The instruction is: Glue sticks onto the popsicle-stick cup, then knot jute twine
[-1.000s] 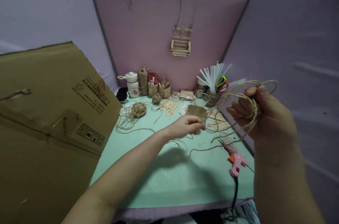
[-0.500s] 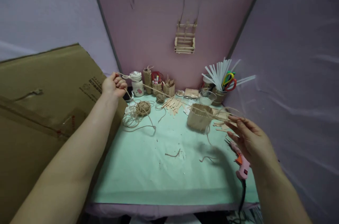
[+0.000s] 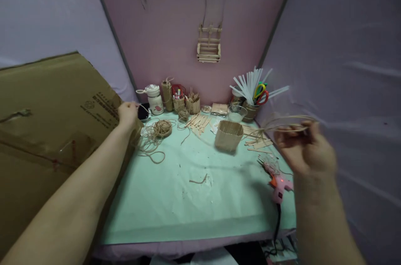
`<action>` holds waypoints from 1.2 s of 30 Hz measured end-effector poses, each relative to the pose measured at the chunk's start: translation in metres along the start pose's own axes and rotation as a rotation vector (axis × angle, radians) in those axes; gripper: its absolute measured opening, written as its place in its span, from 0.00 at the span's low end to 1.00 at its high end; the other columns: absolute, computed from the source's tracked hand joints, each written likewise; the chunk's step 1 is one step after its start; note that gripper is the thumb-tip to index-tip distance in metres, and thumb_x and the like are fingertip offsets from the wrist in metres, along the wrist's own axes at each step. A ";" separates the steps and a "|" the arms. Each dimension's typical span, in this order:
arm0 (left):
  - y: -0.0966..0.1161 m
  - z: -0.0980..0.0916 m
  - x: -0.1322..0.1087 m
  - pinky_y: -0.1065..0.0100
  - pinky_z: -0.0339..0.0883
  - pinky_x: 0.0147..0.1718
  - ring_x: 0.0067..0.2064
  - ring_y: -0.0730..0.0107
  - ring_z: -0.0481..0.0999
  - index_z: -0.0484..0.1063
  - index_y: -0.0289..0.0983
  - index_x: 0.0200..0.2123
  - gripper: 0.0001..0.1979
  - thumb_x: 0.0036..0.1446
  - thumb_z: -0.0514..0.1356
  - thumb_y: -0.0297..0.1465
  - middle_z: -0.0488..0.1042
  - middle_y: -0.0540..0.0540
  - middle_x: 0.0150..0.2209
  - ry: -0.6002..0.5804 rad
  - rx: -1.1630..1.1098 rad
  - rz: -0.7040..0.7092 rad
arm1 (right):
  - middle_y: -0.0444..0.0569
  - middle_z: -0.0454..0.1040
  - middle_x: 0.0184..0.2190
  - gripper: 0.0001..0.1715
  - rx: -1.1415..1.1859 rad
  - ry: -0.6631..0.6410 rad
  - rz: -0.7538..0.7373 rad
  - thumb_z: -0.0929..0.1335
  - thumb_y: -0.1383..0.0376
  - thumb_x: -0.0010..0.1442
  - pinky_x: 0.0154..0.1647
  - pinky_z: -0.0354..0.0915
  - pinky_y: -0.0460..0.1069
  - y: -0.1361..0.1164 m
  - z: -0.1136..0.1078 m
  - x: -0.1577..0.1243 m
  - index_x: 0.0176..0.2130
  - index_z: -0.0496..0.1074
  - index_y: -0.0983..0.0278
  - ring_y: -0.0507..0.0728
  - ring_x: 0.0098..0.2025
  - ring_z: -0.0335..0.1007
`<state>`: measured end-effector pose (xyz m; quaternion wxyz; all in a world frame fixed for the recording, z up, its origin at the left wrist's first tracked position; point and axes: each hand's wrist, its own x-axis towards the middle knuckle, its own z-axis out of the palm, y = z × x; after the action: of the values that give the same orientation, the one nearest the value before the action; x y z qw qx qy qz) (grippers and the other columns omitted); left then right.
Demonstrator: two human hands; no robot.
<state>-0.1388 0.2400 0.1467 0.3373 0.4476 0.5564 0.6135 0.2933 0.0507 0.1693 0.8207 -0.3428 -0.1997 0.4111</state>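
- mint-covered table (image 3: 150, 210) before a pink wall panel (image 3: 156, 27)
- large carton (image 3: 46, 102) blocking the left side
- right hand (image 3: 305, 148) gripping looped twine (image 3: 282, 117) over the table's right side; left hand (image 3: 128, 114) closed on a strand
- glue gun (image 3: 280, 185) below the right hand

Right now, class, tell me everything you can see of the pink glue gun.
The glue gun has a pink, plastic-looking body, an orange trigger, a metallic nozzle and a lit red light. It lies on its side near the right edge of the green tabletop, nozzle pointing far-left. Its black cord runs over the front edge. Neither the left hand nor right hand touches it.
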 end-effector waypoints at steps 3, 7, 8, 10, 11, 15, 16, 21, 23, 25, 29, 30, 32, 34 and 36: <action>-0.005 0.019 -0.040 0.70 0.58 0.30 0.35 0.63 0.69 0.68 0.37 0.23 0.09 0.39 0.67 0.28 0.69 0.47 0.25 -0.020 0.333 0.114 | 0.37 0.60 0.18 0.14 -0.176 -0.315 0.042 0.67 0.54 0.58 0.37 0.68 0.52 0.025 0.020 -0.009 0.26 0.67 0.58 0.48 0.20 0.57; 0.007 0.069 -0.121 0.62 0.61 0.48 0.51 0.57 0.70 0.73 0.39 0.43 0.16 0.49 0.63 0.34 0.73 0.41 0.48 -0.523 0.449 0.288 | 0.38 0.59 0.19 0.13 -0.231 -0.374 0.113 0.67 0.53 0.57 0.37 0.70 0.52 0.033 0.046 -0.019 0.27 0.67 0.57 0.49 0.20 0.57; 0.009 0.083 -0.140 0.62 0.62 0.48 0.52 0.58 0.70 0.72 0.40 0.47 0.18 0.52 0.62 0.36 0.73 0.41 0.50 -0.710 0.369 0.245 | 0.38 0.59 0.19 0.13 -0.238 -0.378 0.125 0.67 0.53 0.58 0.37 0.70 0.52 0.032 0.051 -0.020 0.27 0.67 0.58 0.49 0.20 0.57; 0.007 0.110 -0.170 0.62 0.62 0.50 0.54 0.59 0.70 0.72 0.40 0.47 0.17 0.55 0.60 0.37 0.72 0.40 0.52 -0.949 0.204 0.171 | 0.38 0.59 0.19 0.13 -0.256 -0.408 0.134 0.67 0.54 0.59 0.36 0.71 0.51 0.029 0.059 -0.021 0.27 0.67 0.58 0.49 0.21 0.58; 0.004 0.121 -0.179 0.62 0.61 0.51 0.54 0.60 0.69 0.72 0.39 0.46 0.16 0.54 0.61 0.36 0.72 0.41 0.52 -0.966 0.142 0.140 | 0.38 0.59 0.19 0.13 -0.265 -0.433 0.139 0.66 0.54 0.59 0.35 0.71 0.51 0.028 0.062 -0.021 0.27 0.67 0.58 0.48 0.21 0.58; -0.010 0.143 -0.192 0.62 0.63 0.49 0.45 0.63 0.73 0.73 0.36 0.38 0.15 0.48 0.66 0.38 0.76 0.42 0.40 -1.052 -0.201 -0.076 | 0.37 0.58 0.20 0.13 -0.246 -0.473 0.184 0.66 0.55 0.59 0.34 0.71 0.49 0.028 0.064 -0.018 0.27 0.67 0.59 0.48 0.20 0.56; -0.012 0.144 -0.192 0.62 0.64 0.47 0.42 0.64 0.74 0.73 0.35 0.37 0.16 0.47 0.67 0.39 0.76 0.43 0.37 -1.079 -0.276 -0.141 | 0.37 0.58 0.20 0.13 -0.229 -0.458 0.203 0.66 0.55 0.59 0.34 0.71 0.49 0.029 0.062 -0.017 0.27 0.66 0.59 0.47 0.19 0.56; -0.006 0.137 -0.194 0.67 0.64 0.32 0.27 0.75 0.70 0.71 0.36 0.41 0.23 0.49 0.64 0.47 0.73 0.46 0.31 -1.119 -0.399 -0.453 | 0.37 0.59 0.19 0.13 -0.192 -0.460 0.273 0.67 0.54 0.58 0.35 0.71 0.48 0.042 0.048 -0.006 0.28 0.66 0.59 0.47 0.19 0.56; -0.001 0.131 -0.197 0.73 0.57 0.24 0.23 0.80 0.63 0.71 0.36 0.40 0.22 0.47 0.67 0.45 0.69 0.50 0.26 -1.132 -0.348 -0.493 | 0.37 0.60 0.19 0.14 -0.229 -0.467 0.279 0.68 0.52 0.56 0.35 0.70 0.49 0.052 0.039 -0.002 0.28 0.66 0.59 0.48 0.20 0.58; 0.001 0.124 -0.200 0.76 0.46 0.20 0.21 0.82 0.55 0.71 0.34 0.34 0.20 0.44 0.69 0.42 0.61 0.55 0.20 -1.113 -0.268 -0.499 | 0.39 0.62 0.20 0.16 -0.350 -0.481 0.298 0.68 0.49 0.55 0.32 0.69 0.50 0.065 0.027 0.000 0.29 0.67 0.59 0.50 0.22 0.61; -0.006 0.103 -0.204 0.74 0.33 0.17 0.18 0.84 0.41 0.68 0.34 0.27 0.17 0.47 0.68 0.41 0.45 0.60 0.17 -0.961 -0.262 -0.619 | 0.47 0.71 0.29 0.18 -0.958 -0.532 0.118 0.68 0.50 0.54 0.34 0.66 0.52 0.086 -0.003 -0.011 0.33 0.70 0.62 0.56 0.32 0.67; -0.011 0.098 -0.205 0.75 0.31 0.17 0.19 0.84 0.39 0.66 0.35 0.27 0.17 0.47 0.68 0.40 0.44 0.60 0.18 -0.921 -0.308 -0.673 | 0.49 0.72 0.33 0.16 -1.076 -0.485 -0.037 0.67 0.52 0.55 0.36 0.65 0.53 0.088 -0.008 -0.018 0.35 0.71 0.62 0.58 0.35 0.67; -0.021 0.090 -0.208 0.75 0.30 0.17 0.19 0.83 0.37 0.62 0.36 0.25 0.18 0.46 0.68 0.39 0.42 0.60 0.18 -0.831 -0.413 -0.756 | 0.51 0.72 0.37 0.13 -1.157 -0.402 -0.296 0.65 0.55 0.59 0.38 0.63 0.53 0.089 -0.015 -0.037 0.37 0.70 0.62 0.59 0.38 0.67; -0.030 0.088 -0.214 0.76 0.30 0.16 0.19 0.83 0.36 0.59 0.37 0.24 0.20 0.45 0.69 0.38 0.41 0.60 0.19 -0.727 -0.478 -0.775 | 0.49 0.70 0.32 0.09 -1.130 -0.379 -0.456 0.63 0.59 0.62 0.36 0.61 0.52 0.089 -0.015 -0.060 0.34 0.68 0.60 0.57 0.35 0.65; -0.037 0.090 -0.222 0.75 0.30 0.16 0.19 0.83 0.37 0.58 0.37 0.24 0.21 0.45 0.69 0.39 0.41 0.61 0.19 -0.632 -0.480 -0.749 | 0.47 0.68 0.28 0.09 -1.095 -0.479 -0.496 0.64 0.61 0.61 0.35 0.60 0.51 0.094 -0.010 -0.080 0.29 0.66 0.60 0.56 0.32 0.63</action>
<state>0.0242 0.0777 0.0695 0.7761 0.2918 0.3936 0.3969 0.2024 0.0220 0.0908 0.5303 -0.5544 -0.6313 0.1132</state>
